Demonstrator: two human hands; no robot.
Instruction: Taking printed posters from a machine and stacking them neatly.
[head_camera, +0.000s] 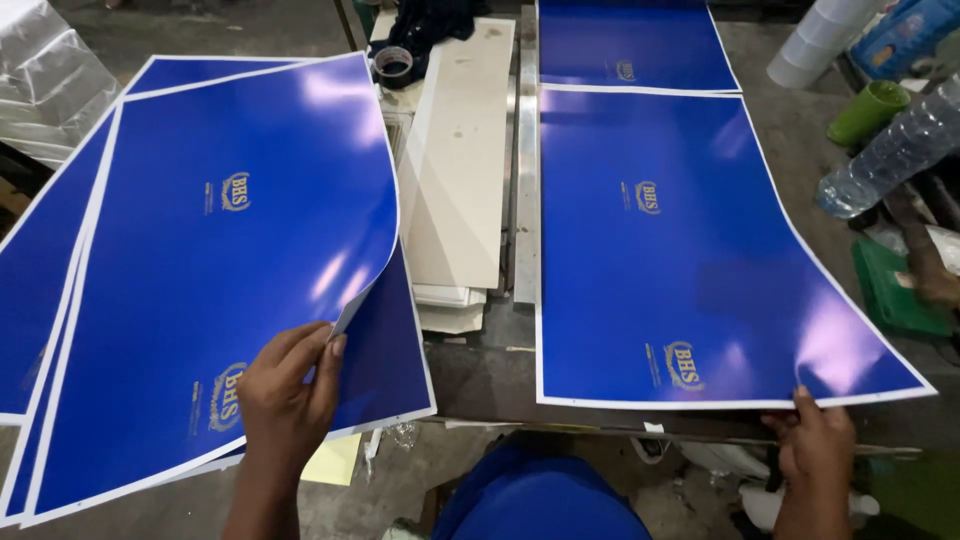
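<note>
Left grip (288, 395) pinches the lifted corner of the top sheet (230, 260), long axis running away from it; right grip (815, 440) holds the right sheet's (670, 250) near edge.

The blue sheets (230, 270) on the left stack are glossy coated paper, smooth enough to mirror the lamps, with white borders and gold print. Right of that stack lie matt off-white boards (460, 170), stained, then a dull metal strip (526, 180). Farther right stand a clear, ribbed plastic bottle (885, 155) and a green plastic cup (866, 112).
</note>
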